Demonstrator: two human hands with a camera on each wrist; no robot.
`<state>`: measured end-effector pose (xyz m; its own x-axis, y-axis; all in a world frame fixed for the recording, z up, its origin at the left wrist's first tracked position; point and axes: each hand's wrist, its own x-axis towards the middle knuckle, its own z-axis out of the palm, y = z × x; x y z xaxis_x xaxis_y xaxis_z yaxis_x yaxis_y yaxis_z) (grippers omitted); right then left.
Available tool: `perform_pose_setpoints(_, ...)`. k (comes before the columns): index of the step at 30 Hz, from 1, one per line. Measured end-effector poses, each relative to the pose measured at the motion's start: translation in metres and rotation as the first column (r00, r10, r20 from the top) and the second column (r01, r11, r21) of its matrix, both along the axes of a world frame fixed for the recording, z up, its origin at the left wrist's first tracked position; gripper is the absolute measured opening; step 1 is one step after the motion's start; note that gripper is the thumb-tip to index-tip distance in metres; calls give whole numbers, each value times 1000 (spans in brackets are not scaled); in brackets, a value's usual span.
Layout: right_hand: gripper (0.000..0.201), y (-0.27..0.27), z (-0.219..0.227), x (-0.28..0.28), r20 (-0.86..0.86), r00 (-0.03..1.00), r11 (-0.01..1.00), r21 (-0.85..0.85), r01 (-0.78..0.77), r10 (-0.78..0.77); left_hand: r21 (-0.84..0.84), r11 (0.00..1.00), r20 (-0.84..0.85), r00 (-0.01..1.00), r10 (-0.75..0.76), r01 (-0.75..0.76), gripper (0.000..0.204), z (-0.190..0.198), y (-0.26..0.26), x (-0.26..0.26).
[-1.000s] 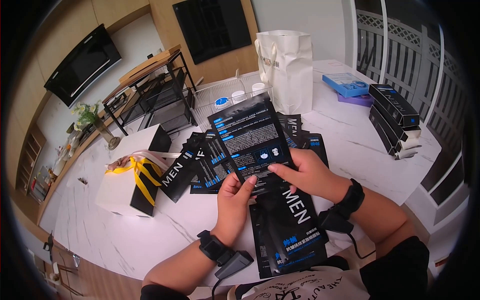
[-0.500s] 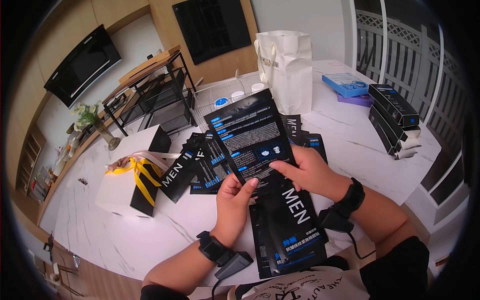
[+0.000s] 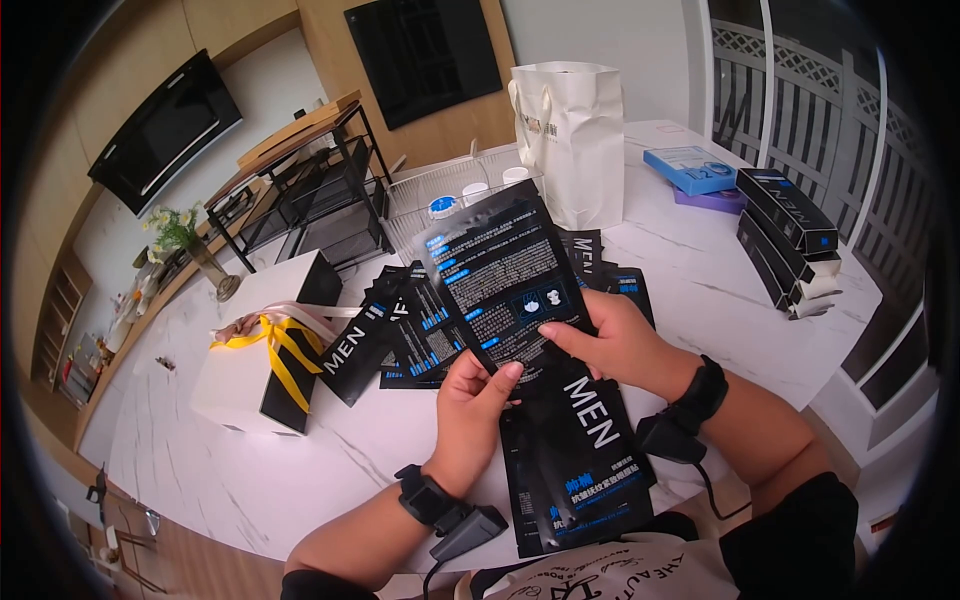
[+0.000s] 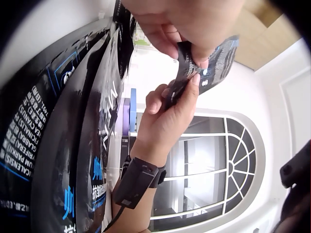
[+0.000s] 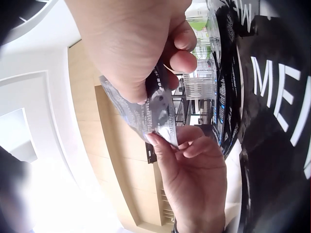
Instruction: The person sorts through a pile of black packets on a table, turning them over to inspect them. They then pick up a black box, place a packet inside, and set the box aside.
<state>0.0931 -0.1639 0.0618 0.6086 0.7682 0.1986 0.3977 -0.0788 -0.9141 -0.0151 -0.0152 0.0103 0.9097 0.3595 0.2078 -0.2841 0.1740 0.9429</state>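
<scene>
A black packet (image 3: 500, 270) with small white and blue print is held up between both hands in the head view. My left hand (image 3: 472, 418) pinches its lower left corner, thumb on the printed face. My right hand (image 3: 632, 345) grips its lower right edge, thumb also on the face. In the left wrist view the packet (image 4: 219, 65) bends between the two hands. The right wrist view shows the packet (image 5: 158, 114) pinched from both sides. Below the hands lie overlapping black packets (image 3: 590, 480) marked MEN.
More black packets (image 3: 420, 335) lie fanned behind the hands. A white box (image 3: 240, 385) with yellow ribbon is left. Behind stand a clear bin (image 3: 405, 205) and white paper bag (image 3: 590, 150). Blue (image 3: 690, 170) and black boxes (image 3: 785, 215) are right.
The held packet has shifted and tilted slightly, and my left thumb has moved slightly up and right along its lower edge. Both hands keep hold of it.
</scene>
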Motion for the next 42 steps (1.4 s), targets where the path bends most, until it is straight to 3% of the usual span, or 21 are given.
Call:
perform_pose_setpoints(5, 28, -2, 0, -5, -98, 995, 1000, -12, -25, 24, -18, 1000, -6, 1000, -4, 4, 12, -3, 4, 2)
perform_pose_setpoints(6, 28, -1, -3, -6, 5, 996, 993, 79, -88, 88, -7, 1000, -18, 1000, -14, 14, 12, -5, 5, 3)
perform_pose_setpoints(9, 27, 0, -7, -6, 94, 984, 972, 166, -168, 154, -7, 1000, -21, 1000, -17, 17, 13, -6, 4, 2)
perform_pose_setpoints(12, 23, 0, -4, 0, 27, 999, 999, 33, 20, -21, -8, 1000, 15, 1000, -12, 12, 13, -2, -1, 1)
perform_pose_setpoints(16, 24, -1, -1, -3, -85, 996, 999, -39, 25, -28, -9, 1000, 7, 1000, -8, 8, 14, -2, 0, 1)
perform_pose_setpoints(18, 25, -1, -8, -5, 121, 988, 978, 174, -114, 93, 6, 1000, -15, 1000, -14, 14, 14, -5, 4, 2)
perform_pose_setpoints(22, 25, 2, -14, -4, 244, 957, 956, 205, -209, 157, 53, 998, -40, 999, -14, 16, 14, -5, 4, 2)
perform_pose_setpoints(25, 25, -1, -3, -2, 40, 999, 1000, 30, 8, -9, -25, 1000, 5, 1000, 12, -12, 11, 3, -4, 1)
perform_pose_setpoints(26, 24, 1, -5, 0, 48, 998, 999, 42, 25, -27, -25, 1000, 4, 1000, 11, -11, 11, 2, -4, 1)
perform_pose_setpoints(30, 25, 1, -10, -3, -22, 999, 992, 120, -39, 42, 23, 1000, -3, 1000, -13, 13, 13, -2, 2, 1)
perform_pose_setpoints(32, 25, 3, -19, -1, 254, 959, 956, 224, -187, 128, 23, 1000, -25, 1000, -17, 17, 13, -4, 5, 2)
perform_pose_setpoints(35, 26, -1, -13, -2, 194, 966, 974, 118, -194, 169, 71, 997, -8, 1000, -23, 23, 13, -6, 4, 3)
perform_pose_setpoints(37, 28, 1, -14, 0, 256, 962, 979, 150, -137, 96, 23, 999, 5, 1000, -24, 24, 15, -5, 2, 2)
perform_pose_setpoints(39, 32, 1, -12, 0, 122, 992, 979, 204, -16, -9, -18, 999, 17, 999, -47, 47, 19, -4, 3, 1)
perform_pose_setpoints(42, 33, 1, -15, -3, 54, 998, 948, 318, 19, -38, -82, 996, 52, 998, -43, 47, 28, -2, 4, 3)
